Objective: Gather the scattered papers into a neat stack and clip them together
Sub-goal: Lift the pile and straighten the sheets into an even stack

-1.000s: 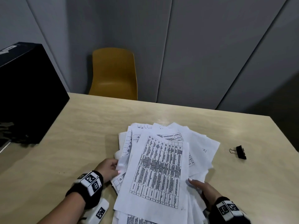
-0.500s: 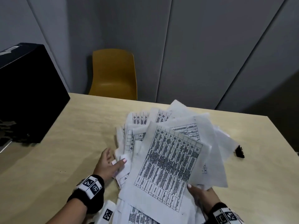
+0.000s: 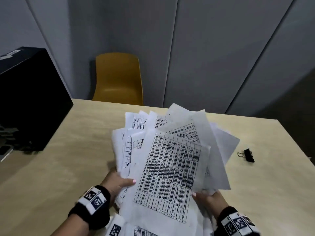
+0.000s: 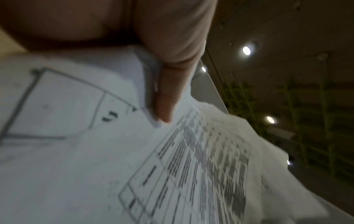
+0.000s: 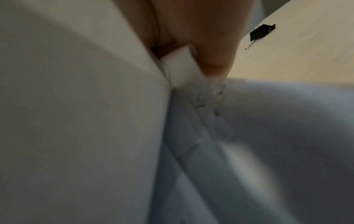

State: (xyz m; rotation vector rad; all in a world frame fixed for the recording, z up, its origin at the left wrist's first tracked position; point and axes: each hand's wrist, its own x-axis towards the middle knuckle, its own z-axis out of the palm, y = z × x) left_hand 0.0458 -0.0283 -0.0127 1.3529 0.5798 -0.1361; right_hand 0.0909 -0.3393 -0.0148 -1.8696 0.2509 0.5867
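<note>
A loose, fanned bundle of printed papers (image 3: 170, 171) is held tilted up off the wooden table (image 3: 68, 167), with several sheets splaying out at the top. My left hand (image 3: 117, 182) grips the bundle's left edge, thumb on the front sheets; the left wrist view shows that thumb (image 4: 168, 94) pressed on the papers (image 4: 134, 166). My right hand (image 3: 209, 200) grips the lower right edge, and in the right wrist view its fingers (image 5: 210, 45) pinch the sheets (image 5: 76, 121). A black binder clip (image 3: 248, 155) lies on the table to the right, also in the right wrist view as the clip (image 5: 262, 32).
A large black box (image 3: 29, 103) stands on the table's left side. A yellow chair (image 3: 118, 79) sits behind the far edge against grey wall panels. A few more sheets (image 3: 146, 233) lie at the near edge under the bundle.
The pile lay flat on the table a second ago. Both hands have since lifted and tilted it upright, and my left thumb has closed onto the front sheets. The clip has not moved.
</note>
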